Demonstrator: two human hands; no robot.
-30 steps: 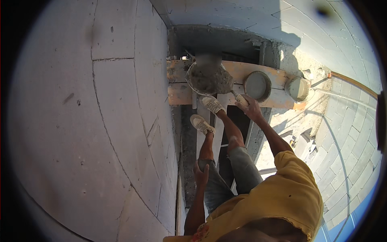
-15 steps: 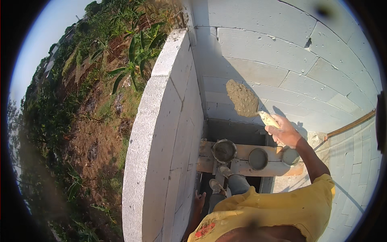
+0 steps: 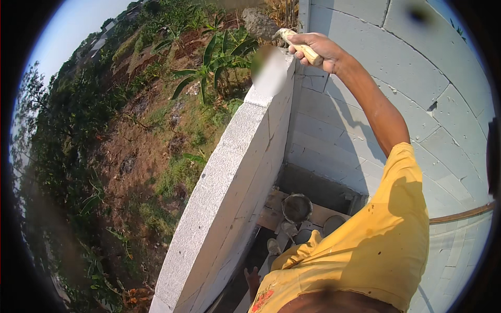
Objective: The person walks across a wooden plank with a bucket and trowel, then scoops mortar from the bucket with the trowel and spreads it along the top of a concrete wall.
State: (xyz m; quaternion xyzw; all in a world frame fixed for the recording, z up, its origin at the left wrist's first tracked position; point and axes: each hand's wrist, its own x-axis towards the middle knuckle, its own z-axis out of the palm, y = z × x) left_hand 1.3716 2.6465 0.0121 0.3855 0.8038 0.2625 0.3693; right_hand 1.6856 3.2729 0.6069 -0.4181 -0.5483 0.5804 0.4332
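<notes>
My right hand is wrapped round the pale handle of a trowel, raised at the far end of the low block wall. Grey mortar covers the trowel's blade, so the metal is hidden. The blade sits just beyond and above the wall's top, close to the corner with the tall wall; whether it touches the blocks I cannot tell. Low down beside the inner face of the low wall is my left hand, its fingers apart and nothing in them.
A tall wall of pale blocks rises on the right. Below, a round bucket of mortar stands on wooden planks, other buckets beside it, partly hidden by my yellow shirt. Left of the low wall, the planted ground lies far down.
My right hand has carried the loaded trowel forward and left, from over the buckets to the far end of the low wall. The view has shifted; my left hand stays low.
</notes>
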